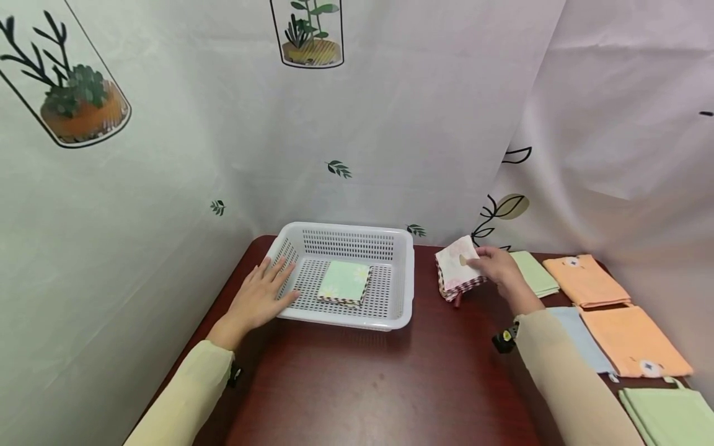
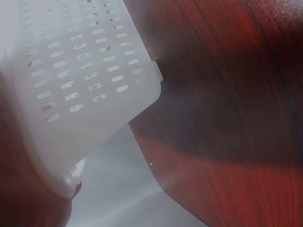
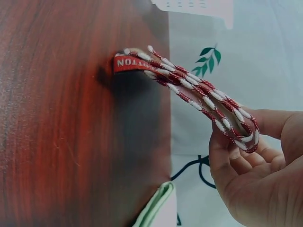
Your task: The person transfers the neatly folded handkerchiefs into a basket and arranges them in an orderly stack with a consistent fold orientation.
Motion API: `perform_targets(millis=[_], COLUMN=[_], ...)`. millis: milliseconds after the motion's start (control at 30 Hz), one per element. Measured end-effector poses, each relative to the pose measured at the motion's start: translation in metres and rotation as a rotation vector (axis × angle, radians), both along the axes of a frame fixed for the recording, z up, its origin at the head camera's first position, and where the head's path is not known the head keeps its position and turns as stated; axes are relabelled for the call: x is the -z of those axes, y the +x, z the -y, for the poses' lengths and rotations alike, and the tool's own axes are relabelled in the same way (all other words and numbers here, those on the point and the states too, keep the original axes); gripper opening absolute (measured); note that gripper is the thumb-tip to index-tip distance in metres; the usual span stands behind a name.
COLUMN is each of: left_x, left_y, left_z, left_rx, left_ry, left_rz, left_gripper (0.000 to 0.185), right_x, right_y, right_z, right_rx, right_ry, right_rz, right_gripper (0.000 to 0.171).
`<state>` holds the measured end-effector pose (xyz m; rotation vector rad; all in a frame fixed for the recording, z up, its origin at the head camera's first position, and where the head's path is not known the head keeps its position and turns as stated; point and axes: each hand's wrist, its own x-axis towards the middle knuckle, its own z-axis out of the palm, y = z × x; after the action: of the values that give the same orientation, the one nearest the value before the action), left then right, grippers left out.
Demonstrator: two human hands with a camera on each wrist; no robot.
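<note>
A white perforated plastic basket [image 1: 400,282] stands at the back of the dark red table [image 1: 368,384]. A folded green cloth with daisies [image 1: 344,282] lies inside it. My left hand [image 1: 262,297] rests flat against the basket's left wall [image 2: 80,85], fingers straight. My right hand [image 1: 498,267] pinches a folded white-and-pink cloth with a red-checked edge [image 1: 457,271], lifted just right of the basket. In the right wrist view the folded cloth [image 3: 189,90] shows its stacked checked edges and a red label, with thumb and fingers [image 3: 236,163] gripping one end.
Folded cloths lie along the table's right side: a green one [image 1: 537,272], two orange ones [image 1: 584,280] [image 1: 633,341], a light blue one [image 1: 582,337] and another green one [image 1: 666,412]. Printed curtains [image 1: 390,124] close in the table's back and sides.
</note>
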<state>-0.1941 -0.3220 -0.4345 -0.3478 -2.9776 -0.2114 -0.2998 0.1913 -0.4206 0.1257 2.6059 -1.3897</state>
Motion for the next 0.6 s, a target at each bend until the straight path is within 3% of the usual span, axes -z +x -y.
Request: perform_targets(millis=[600], left_x=[0.001], left_y=[0.000], left_z=[0.000], left_rx=[-0.001], left_ry=[-0.001], left_rz=[0.000], left_gripper=[0.076], right_x=[-0.023], right_y=[0.006], right_z=[0.004], right_rx=[-0.024], right_ry=[-0.040], right_rz=[-0.060], right_gripper=[0.050])
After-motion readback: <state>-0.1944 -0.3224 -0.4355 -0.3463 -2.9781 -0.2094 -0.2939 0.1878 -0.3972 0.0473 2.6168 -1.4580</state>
